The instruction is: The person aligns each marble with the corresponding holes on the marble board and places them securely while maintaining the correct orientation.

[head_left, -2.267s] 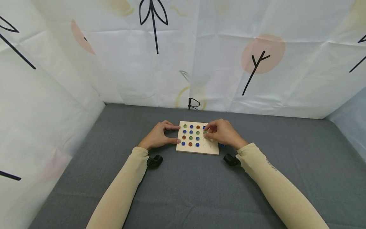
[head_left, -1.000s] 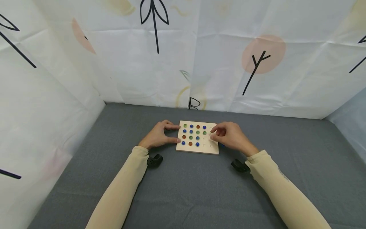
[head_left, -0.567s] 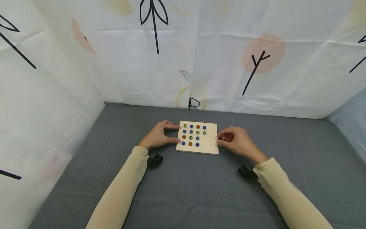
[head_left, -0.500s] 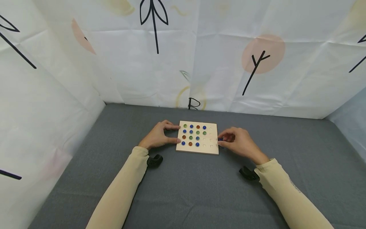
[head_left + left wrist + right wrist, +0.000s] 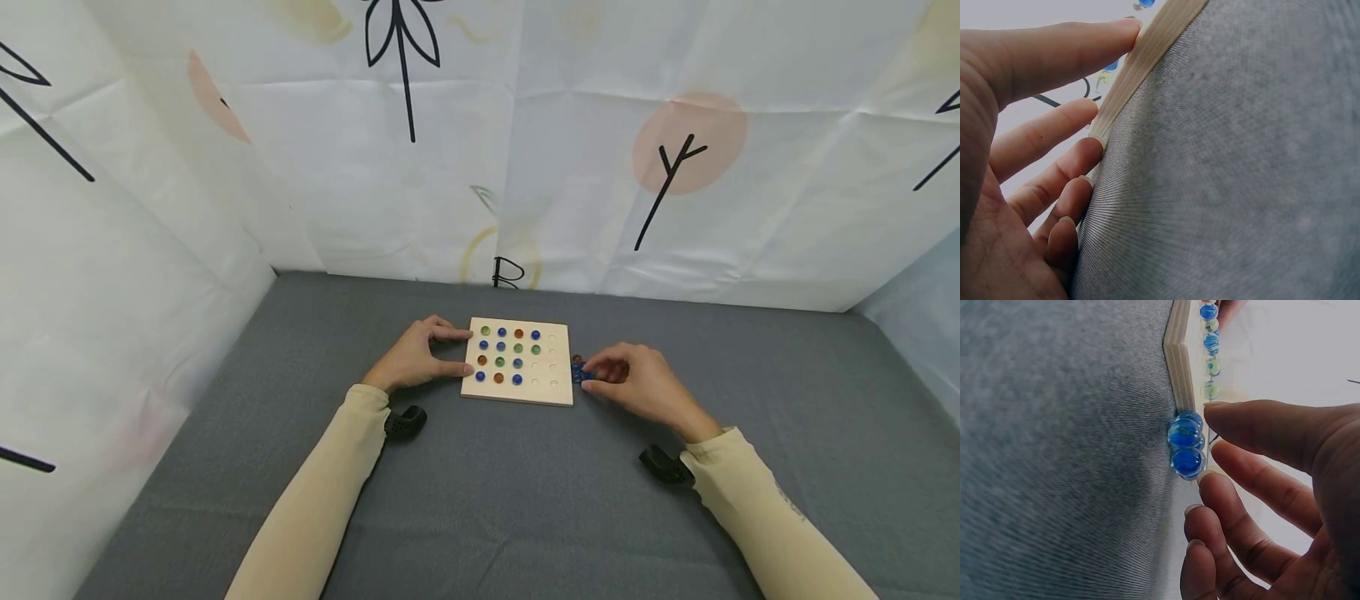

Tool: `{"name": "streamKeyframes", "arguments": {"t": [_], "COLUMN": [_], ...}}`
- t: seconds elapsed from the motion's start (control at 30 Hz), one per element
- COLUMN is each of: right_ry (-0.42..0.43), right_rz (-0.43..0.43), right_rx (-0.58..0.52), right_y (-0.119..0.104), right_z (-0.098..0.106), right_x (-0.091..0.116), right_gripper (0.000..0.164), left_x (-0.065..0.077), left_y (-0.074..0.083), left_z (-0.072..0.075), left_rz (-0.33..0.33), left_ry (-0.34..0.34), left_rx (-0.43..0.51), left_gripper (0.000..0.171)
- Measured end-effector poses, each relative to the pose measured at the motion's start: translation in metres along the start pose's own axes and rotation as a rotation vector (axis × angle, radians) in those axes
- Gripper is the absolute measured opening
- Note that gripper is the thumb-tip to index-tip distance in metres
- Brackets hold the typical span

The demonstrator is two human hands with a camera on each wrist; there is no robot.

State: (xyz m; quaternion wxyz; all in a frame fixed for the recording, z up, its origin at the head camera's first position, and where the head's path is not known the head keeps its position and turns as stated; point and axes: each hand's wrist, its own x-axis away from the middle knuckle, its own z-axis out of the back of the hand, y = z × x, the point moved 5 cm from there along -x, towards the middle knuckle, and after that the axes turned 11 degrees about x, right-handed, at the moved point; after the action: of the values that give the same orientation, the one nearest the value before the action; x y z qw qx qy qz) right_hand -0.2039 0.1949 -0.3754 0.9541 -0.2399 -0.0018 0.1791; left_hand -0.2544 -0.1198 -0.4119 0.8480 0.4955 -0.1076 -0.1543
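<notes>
A pale wooden board (image 5: 553, 398) lies on the grey cloth, with blue, green and orange-brown glass marbles seated in rows of round hollows. Several hollows toward its right side hold none. My left hand (image 5: 420, 354) touches the board's left edge with extended thumb and index fingertips; the left wrist view shows the thumb against the wooden edge. Just off the right edge sits a small cluster of loose marbles (image 5: 577, 372), mostly blue, with an orange-brown one. My right hand (image 5: 637, 383) is beside this cluster, thumb and fingers apart; contact with a marble cannot be told.
Grey cloth (image 5: 480, 500) covers the table around the board. White printed fabric (image 5: 450, 192) hangs behind it and along the left side. Black straps with wrist devices (image 5: 406, 422) sit at both cuffs.
My right hand has moved from over the board's right-hand hollows to the loose marbles off its right edge, leaving a green marble in the second row. The left hand stays put.
</notes>
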Motion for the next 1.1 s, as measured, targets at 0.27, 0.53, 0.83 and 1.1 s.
{"name": "streamKeyframes", "arguments": {"t": [0.27,0.53,0.83,1.1], "right_ry": [-0.005,-0.005,-0.009,-0.012], "right_rz": [0.016,0.028,0.032,0.037], "right_rx": [0.002,0.006,0.032,0.045], "right_y": [0.0017,0.0016,0.0022,0.0013], "right_z": [-0.0051,-0.0079,-0.0093,-0.0092], "right_x": [0.0025,0.004,0.0047,0.0046], "right_gripper": [0.017,0.014,0.013,0.013], "left_x": [0.0002,0.0006,0.0002,-0.0002], "left_y": [-0.0015,-0.0002,-0.0007,-0.0003], "left_z": [-0.0004,0.0001,-0.0003,0.0003], "left_rz": [0.006,-0.001,-0.006,-0.007], "left_ry": [0.003,0.001,-0.005,-0.006], "left_rx": [-0.004,0.003,-0.003,0.001], "left_gripper": [0.06,0.06,0.06,0.06]}}
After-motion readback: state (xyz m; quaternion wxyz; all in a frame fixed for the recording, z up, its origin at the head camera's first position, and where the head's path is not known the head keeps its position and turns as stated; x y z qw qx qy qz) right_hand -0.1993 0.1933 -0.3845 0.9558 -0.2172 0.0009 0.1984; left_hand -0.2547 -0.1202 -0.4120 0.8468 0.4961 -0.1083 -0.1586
